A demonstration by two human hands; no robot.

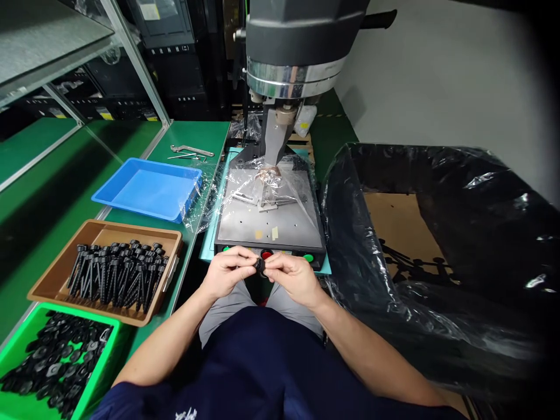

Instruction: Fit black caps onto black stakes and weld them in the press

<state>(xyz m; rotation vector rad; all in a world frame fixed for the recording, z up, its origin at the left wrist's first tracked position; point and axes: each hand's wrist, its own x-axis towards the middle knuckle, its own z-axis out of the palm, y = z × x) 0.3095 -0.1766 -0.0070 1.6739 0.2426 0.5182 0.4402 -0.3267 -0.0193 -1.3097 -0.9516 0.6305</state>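
The left hand (228,271) and the right hand (294,279) meet in front of the person's lap, each pinching the same small black part (260,265) between thumb and fingers. The part is held clear of any surface, just before the front edge of the base of a press machine (245,227). On that front edge, a red button (266,255) shows just behind the hands, with a green button (308,258) to its right. Clear plastic film (295,192) drapes over the middle of the base, under the machine's tapered metal horn (276,137).

To the left runs a green counter (212,133). Along its right edge, from far to near, come an adjustable wrench (192,150), a blue tray (153,189), a brown tray (56,274) packed with ribbed black stakes (116,271), and a green bin (105,353) of small black pieces (52,350). The wrench lies near the far right corner, and the brown tray is near the green bin.

To the right of the machine stands a container lined with black plastic (359,251), with cardboard (396,219) and loose black parts (422,265) inside.
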